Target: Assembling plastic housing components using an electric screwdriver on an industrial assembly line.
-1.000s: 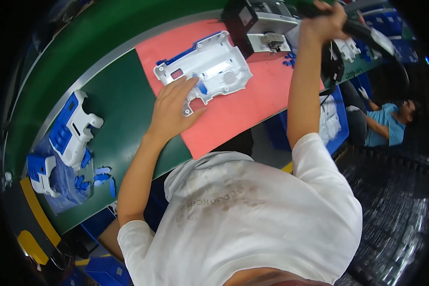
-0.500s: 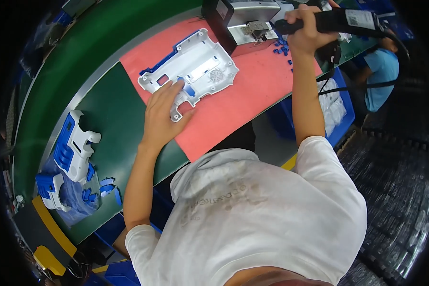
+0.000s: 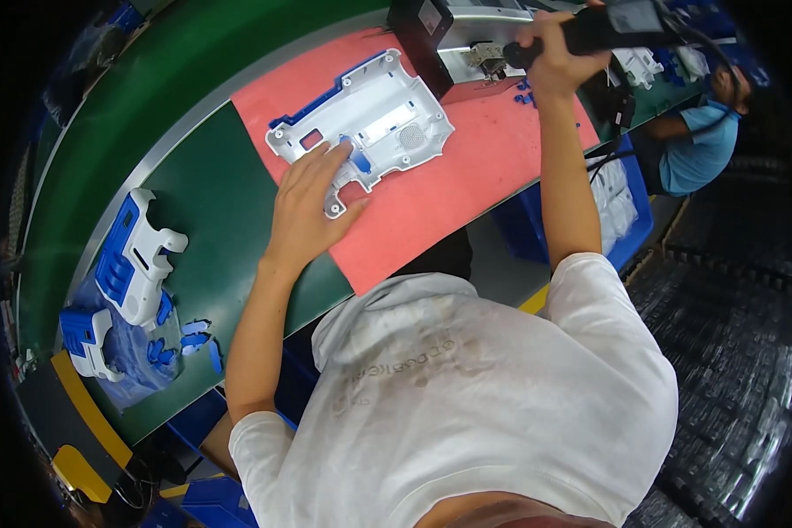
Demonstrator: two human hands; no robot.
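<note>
A white plastic housing half with a blue edge strip (image 3: 387, 97) lies inner side up on a pink mat (image 3: 466, 176). My left hand (image 3: 308, 207) rests on its near left corner, fingers outstretched over the inside and thumb apart by the edge. A small blue part (image 3: 359, 160) sits inside the shell beside the fingertips. My right hand (image 3: 556, 62) is wrapped round a black corded tool (image 3: 620, 26) that looks like an electric screwdriver. The tool's round nose is close to a metal block (image 3: 487, 58) on a box-shaped device (image 3: 421, 40); its tip cannot be made out.
Two blue-and-white housings (image 3: 134, 260) (image 3: 86, 341) and loose blue pieces (image 3: 194, 337) lie at left on the green bench (image 3: 211, 211). Small blue parts (image 3: 524, 92) lie near the device. A blue bin (image 3: 638, 189) holds white bagged items at right, near another person (image 3: 700, 145).
My right hand has brought the black tool left, nearer the metal block. My left hand stays on the housing. The whole view has shifted slightly.
</note>
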